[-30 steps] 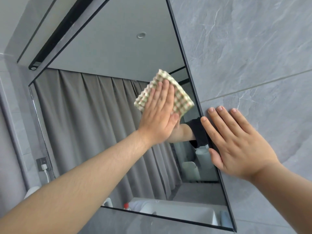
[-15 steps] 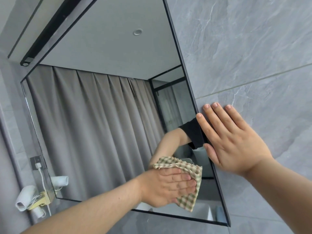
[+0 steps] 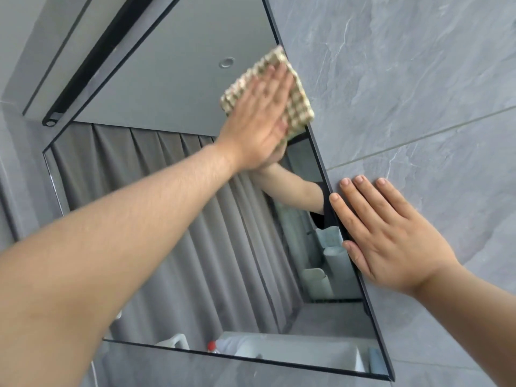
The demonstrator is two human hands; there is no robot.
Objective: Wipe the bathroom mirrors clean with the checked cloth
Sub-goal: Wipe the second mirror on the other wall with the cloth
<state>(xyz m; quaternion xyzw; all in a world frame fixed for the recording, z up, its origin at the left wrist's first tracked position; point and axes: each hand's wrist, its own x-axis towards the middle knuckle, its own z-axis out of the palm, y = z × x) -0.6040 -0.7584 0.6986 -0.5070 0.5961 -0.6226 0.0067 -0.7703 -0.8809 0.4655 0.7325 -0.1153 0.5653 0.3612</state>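
While our flat left hand [image 3: 258, 122] half-hides the blurred beige checked cloth [image 3: 296, 99] against the black-framed mirror [image 3: 173, 88], our open, empty right hand [image 3: 388, 236] rests on the grey marbled wall tile [image 3: 405, 79].

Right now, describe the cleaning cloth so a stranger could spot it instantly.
Find the black-framed mirror on the grey tiled wall. Near its upper right edge, the left hand presses the checked cloth flat against the glass: the only patterned beige-and-green thing here.
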